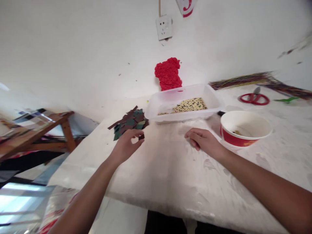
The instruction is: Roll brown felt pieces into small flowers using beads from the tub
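My left hand (pixel 129 142) is closed in a pinch, with a small dark brown piece (pixel 141 136) between thumb and fingertips. Just beyond it lies a loose pile of dark green and brown cut pieces (pixel 130 123). Over the table's middle, my right hand (pixel 200 138) is closed, its fingers curled together and pointing left; anything inside them is hidden. To its right stands a white and red paper tub (pixel 240 140) with a little yellowish matter at the bottom. Behind both hands, a translucent plastic tray (pixel 156 112) holds pale and dark small bits (pixel 190 105).
Red-handled scissors (pixel 254 98) and a green item (pixel 287 99) lie at the right. Bundles of thin coloured stems (pixel 241 79) run along the wall. A crumpled red mass (pixel 168 74) is behind the tray. The table's (pixel 156 185) front edge is near me; a wooden bench (pixel 68 133) stands left.
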Demonstrator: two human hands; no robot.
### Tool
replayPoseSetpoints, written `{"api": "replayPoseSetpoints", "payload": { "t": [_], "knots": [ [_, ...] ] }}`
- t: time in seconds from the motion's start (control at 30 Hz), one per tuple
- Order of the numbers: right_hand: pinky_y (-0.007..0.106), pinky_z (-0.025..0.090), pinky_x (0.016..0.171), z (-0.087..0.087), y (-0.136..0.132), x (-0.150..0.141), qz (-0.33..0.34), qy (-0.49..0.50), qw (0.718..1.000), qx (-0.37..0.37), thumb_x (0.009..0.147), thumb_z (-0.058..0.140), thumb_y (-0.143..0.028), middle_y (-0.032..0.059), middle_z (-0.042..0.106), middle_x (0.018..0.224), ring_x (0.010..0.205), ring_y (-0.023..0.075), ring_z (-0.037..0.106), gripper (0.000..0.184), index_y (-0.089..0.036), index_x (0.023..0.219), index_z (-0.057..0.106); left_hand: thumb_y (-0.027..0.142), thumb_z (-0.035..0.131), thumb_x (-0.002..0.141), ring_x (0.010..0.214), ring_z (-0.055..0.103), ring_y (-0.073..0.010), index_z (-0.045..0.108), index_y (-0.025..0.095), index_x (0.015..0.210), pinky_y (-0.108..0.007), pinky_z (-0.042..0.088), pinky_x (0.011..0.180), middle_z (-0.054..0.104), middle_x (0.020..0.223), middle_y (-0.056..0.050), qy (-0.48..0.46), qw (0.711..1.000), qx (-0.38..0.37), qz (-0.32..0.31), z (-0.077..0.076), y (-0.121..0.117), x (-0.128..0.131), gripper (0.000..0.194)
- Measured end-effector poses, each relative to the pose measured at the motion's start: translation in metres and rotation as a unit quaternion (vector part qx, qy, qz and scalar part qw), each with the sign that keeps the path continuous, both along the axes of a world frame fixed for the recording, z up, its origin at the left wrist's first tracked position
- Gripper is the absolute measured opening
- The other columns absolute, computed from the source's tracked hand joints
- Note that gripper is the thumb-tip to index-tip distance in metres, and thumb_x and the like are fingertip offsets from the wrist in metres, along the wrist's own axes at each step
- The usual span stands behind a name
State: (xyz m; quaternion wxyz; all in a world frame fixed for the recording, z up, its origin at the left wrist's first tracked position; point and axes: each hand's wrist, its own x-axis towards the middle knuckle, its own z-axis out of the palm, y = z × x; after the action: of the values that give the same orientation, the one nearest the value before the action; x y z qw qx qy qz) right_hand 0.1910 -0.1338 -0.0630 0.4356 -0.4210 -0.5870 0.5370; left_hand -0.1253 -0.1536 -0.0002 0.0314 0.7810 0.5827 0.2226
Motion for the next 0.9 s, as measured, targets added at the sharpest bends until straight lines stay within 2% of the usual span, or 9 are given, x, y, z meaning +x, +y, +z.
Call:
{"api": "replayPoseSetpoints", "payload": {
  "t": [0.13,0.27,0.37,0.57,0.73,0.9],
  "knots": [
    [0.025,0.030,0.044,-0.001,-0.002,0.000,0.002,0.002,1.000,-0.017,0.085,0.052,-0.037,-0.0031,0.048,0.053,0.043,0.0098,0.041,0.024,-0.017,0.080,0.064,0.048,0.063,0.081,0.094,0.064,-0.0216,0.064,0.022,0.106,-0.035,0.051,0.089,0.070,0.104,-0.005,-0.020,0.993,-0.028,0.110,0.010,-0.026,-0.076,0.036],
    [0.025,0.030,0.044,0.002,-0.004,-0.001,-0.004,-0.011,1.000,-0.022,0.085,0.053,-0.037,-0.0033,0.048,0.052,0.043,0.0098,0.041,0.022,-0.018,0.080,0.063,0.054,0.065,0.078,0.095,0.066,-0.0215,0.065,0.020,0.105,-0.034,0.052,0.090,0.071,0.103,-0.006,-0.061,0.986,-0.075,0.137,0.013,-0.039,-0.113,0.043],
    [0.025,0.030,0.044,0.003,-0.006,-0.001,-0.012,-0.020,1.000,-0.019,0.085,0.053,-0.038,-0.0027,0.048,0.054,0.043,0.0097,0.041,0.023,-0.017,0.080,0.063,0.053,0.066,0.077,0.095,0.066,-0.0217,0.066,0.020,0.101,-0.035,0.051,0.090,0.071,0.103,-0.006,-0.057,0.985,-0.097,0.132,0.007,-0.040,-0.119,0.041],
    [0.026,0.030,0.045,0.005,-0.008,-0.002,-0.015,-0.027,0.999,-0.012,0.085,0.053,-0.039,-0.0022,0.048,0.055,0.044,0.0101,0.042,0.024,-0.018,0.078,0.062,0.050,0.064,0.077,0.100,0.063,-0.0230,0.066,0.022,0.094,-0.037,0.049,0.093,0.070,0.107,-0.005,-0.026,0.987,-0.112,0.113,-0.010,-0.035,-0.111,0.033],
    [0.026,0.032,0.046,0.005,-0.007,-0.001,-0.009,-0.041,0.999,-0.008,0.086,0.052,-0.039,-0.0019,0.049,0.054,0.045,0.0105,0.042,0.024,-0.019,0.078,0.063,0.048,0.063,0.078,0.099,0.063,-0.0238,0.067,0.023,0.091,-0.037,0.049,0.089,0.070,0.104,-0.004,-0.007,0.988,-0.103,0.111,-0.008,-0.037,-0.108,0.028],
    [0.026,0.031,0.045,0.004,-0.006,-0.001,-0.002,-0.030,1.000,-0.010,0.086,0.052,-0.039,-0.0021,0.048,0.054,0.044,0.0103,0.042,0.024,-0.018,0.078,0.062,0.047,0.061,0.081,0.099,0.064,-0.0235,0.070,0.024,0.090,-0.036,0.051,0.088,0.070,0.104,-0.005,-0.030,0.991,-0.121,0.058,-0.006,-0.043,-0.108,0.026]
  ]
}}
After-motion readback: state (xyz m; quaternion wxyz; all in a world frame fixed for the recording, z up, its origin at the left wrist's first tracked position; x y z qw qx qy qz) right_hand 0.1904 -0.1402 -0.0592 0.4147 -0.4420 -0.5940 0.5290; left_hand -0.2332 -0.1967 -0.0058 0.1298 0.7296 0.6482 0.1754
